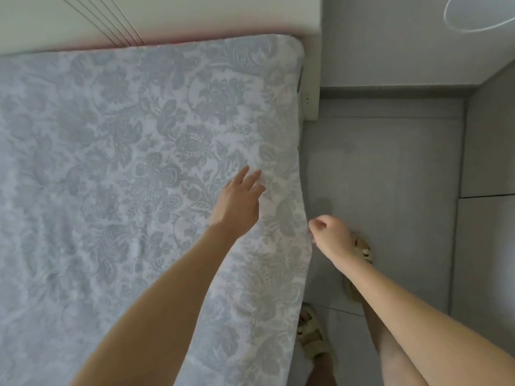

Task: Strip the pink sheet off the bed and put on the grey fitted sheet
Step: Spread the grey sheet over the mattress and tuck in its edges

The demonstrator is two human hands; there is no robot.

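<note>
— Covering the mattress, is it, the grey fitted sheet (pixel 111 162)?
— Yes, right up to the headboard (pixel 195 15). The left hand (pixel 239 207) lies flat on it, fingers straight; the right hand (pixel 330 236), fingers curled, pinches its side edge.

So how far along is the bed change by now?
Done, it seems: nothing pink lies on top, and the grey fitted sheet covers the mattress up to the far corner by the headboard. In hand: the left hand reaches flat over it, while the right hand appears to pinch its side edge. Left: tucking that edge down; the near end is out of view.
</note>
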